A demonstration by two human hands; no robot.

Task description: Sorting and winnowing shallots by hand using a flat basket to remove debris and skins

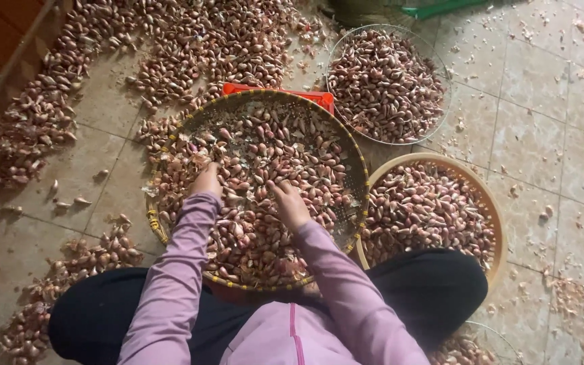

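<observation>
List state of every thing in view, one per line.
Woven tray: about full of garlic cloves and skins, sits over a red crate.
Left hand: in the tray's cloves, grip hidden.
Right hand: in the cloves, grip unclear.
Wire basket: holds cloves.
Tan basket: holds cloves.
Floor tiles: strewn with skins; loose cloves heaped at left.

Farm-produce sorting floor, likely a home yard: tiled floor (pixel 542 128) strewn with garlic cloves (pixel 190 40), round woven trays (pixel 356 169) and wire basket (pixel 386 84) heaped full.
</observation>
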